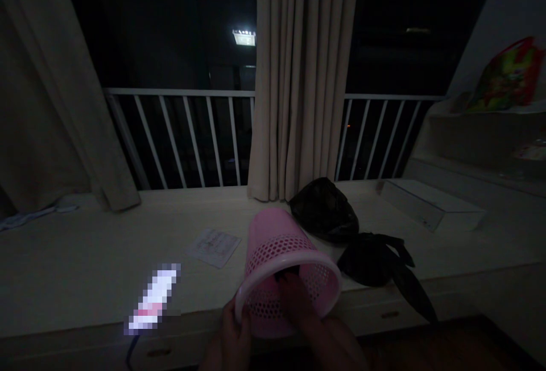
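Left grip (235, 325), right grip (292, 294) bare; forearms (330, 342) bare, tapering toward wrists; finer detail dim.

The room is very dim, with a small white light (244, 37) glaring in the dark window (170, 29) and a coarsely pixelated bright patch (156, 300) glowing at lower left. Shadow swallows detail inside the pink basket (273, 226) and across the black bags (326, 214); the left curtain (63, 109) slants, stretched toward the edge.
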Demonstrator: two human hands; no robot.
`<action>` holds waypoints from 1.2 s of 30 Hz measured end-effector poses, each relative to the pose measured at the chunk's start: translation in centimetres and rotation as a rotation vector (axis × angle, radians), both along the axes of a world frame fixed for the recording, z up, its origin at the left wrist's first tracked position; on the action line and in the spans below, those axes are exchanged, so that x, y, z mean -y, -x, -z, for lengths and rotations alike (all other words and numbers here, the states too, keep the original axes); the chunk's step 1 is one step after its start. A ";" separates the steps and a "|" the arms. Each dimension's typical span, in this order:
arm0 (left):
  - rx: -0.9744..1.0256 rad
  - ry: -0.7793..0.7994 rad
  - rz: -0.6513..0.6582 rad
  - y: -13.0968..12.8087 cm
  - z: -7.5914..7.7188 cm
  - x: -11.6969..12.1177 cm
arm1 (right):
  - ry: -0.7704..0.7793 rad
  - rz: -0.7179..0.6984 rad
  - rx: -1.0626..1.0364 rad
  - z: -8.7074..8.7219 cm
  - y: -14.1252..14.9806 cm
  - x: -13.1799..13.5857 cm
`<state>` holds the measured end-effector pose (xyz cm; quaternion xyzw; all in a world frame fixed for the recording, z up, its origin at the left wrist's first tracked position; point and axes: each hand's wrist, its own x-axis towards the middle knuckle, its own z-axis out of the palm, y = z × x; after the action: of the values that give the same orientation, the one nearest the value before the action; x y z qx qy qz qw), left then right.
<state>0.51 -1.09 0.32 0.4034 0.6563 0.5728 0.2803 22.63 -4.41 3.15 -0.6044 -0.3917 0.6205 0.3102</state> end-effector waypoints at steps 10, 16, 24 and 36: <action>0.089 -0.057 -0.036 0.1 0.0 -0.2 | -0.043 -0.057 0.066 -4.4 0.3 0.7; 0.107 -0.066 -0.023 0.2 0.7 -0.5 | -0.020 -0.096 0.130 -2.8 -0.1 0.2; 0.073 -0.045 0.019 0.2 -0.1 0.0 | -0.005 -0.043 0.008 -1.8 -0.1 0.1; 0.062 -0.082 -0.016 0.6 0.1 -0.4 | -0.089 -0.057 0.005 -2.4 0.1 0.2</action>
<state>-0.04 -0.69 0.18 0.3914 0.6265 0.6134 0.2793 22.55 -4.66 5.50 -0.5801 -0.4366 0.6097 0.3180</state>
